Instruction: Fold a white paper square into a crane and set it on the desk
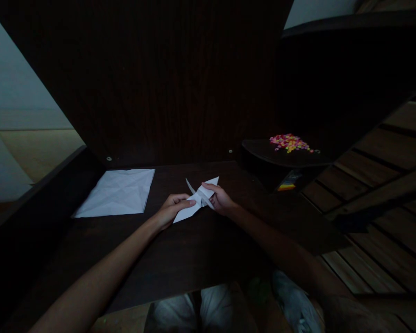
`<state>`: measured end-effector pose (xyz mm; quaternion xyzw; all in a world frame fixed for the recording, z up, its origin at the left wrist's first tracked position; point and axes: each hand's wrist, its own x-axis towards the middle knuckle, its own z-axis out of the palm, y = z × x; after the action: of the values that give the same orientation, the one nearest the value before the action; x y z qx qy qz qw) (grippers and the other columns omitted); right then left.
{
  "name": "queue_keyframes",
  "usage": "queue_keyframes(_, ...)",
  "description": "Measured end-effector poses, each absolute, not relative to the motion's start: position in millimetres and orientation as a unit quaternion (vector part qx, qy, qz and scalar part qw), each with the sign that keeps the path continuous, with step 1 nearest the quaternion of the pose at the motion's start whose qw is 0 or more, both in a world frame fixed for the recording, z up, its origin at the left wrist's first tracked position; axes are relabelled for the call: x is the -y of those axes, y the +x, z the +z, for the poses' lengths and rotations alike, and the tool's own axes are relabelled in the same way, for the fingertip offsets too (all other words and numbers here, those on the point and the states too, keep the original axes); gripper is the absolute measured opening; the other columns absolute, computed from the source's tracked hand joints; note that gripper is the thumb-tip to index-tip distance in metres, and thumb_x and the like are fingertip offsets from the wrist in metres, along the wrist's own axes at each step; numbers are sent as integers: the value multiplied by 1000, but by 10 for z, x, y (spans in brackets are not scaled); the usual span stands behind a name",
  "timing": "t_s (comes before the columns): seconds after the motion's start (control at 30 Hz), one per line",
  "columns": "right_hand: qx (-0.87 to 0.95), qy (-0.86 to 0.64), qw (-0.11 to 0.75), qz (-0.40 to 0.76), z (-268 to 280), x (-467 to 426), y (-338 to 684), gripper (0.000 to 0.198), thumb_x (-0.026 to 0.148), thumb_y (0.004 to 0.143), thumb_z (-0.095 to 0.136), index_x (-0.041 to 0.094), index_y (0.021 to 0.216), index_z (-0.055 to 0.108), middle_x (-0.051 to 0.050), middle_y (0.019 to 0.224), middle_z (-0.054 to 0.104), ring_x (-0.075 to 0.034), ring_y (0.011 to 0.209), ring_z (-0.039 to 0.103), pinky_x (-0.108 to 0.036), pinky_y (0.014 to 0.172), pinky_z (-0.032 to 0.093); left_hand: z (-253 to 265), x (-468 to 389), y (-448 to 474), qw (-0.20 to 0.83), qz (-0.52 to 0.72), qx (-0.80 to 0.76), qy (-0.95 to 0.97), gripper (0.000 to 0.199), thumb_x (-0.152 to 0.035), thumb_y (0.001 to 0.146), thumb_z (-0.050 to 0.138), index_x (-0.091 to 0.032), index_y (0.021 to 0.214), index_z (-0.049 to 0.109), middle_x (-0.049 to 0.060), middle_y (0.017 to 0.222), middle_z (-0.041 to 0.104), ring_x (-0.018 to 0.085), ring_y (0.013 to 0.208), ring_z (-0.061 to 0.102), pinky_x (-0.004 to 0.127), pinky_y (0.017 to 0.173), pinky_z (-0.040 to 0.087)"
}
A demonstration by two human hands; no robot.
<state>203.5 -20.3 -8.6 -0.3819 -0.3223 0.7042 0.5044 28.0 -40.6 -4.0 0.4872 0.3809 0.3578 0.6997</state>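
A folded white paper figure (184,214) with pointed ends is held between both hands over the middle of the dark desk. It looks like an origami crane, with two flat wings spread and thin points sticking out between them. My left hand (175,208) pinches the near-left wing, thumb on top. On the far-right wing, my right hand (221,200) is closed, thumb along the upper face and the other fingers partly hidden beneath. To the left on the desk lies a flat stack of creased white paper (119,192).
Dark desk top (152,263) with a tall back panel (159,83) and a raised left side edge (37,185). On a small rounded shelf (263,150) at the right sits a heap of small colourful pieces (287,142). Wooden slats (395,231) run along the right.
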Motion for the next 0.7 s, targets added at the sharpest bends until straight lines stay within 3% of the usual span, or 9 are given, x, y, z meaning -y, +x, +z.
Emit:
queue_keyframes(0.2, 347, -418, 547, 637, -36, 250, 2006, 33, 33, 50, 78, 17, 54, 49, 7, 45, 44, -3, 36, 33, -17, 33, 14, -71, 383, 285, 676, 374, -408, 487, 34, -40, 56, 82, -12, 70, 69, 1, 58, 63, 10, 50, 53, 20, 47, 35)
queue_keyframes(0.53, 442, -421, 553, 566, -91, 235, 2022, 35, 41, 58, 75, 18, 52, 49, 5, 47, 45, -6, 39, 37, -21, 36, 24, -40, 383, 281, 691, 342, -428, 472, 24, -32, 58, 80, -12, 64, 68, 1, 54, 62, 10, 44, 51, 19, 41, 35)
queue_keyframes(0.7, 464, -447, 557, 524, -91, 221, 2033, 35, 45, 60, 72, 18, 52, 52, 3, 49, 49, -9, 45, 43, -21, 39, 28, -17, 366, 289, 710, 314, -425, 466, 28, -37, 69, 71, -9, 71, 69, 7, 58, 65, 15, 47, 58, 22, 38, 42)
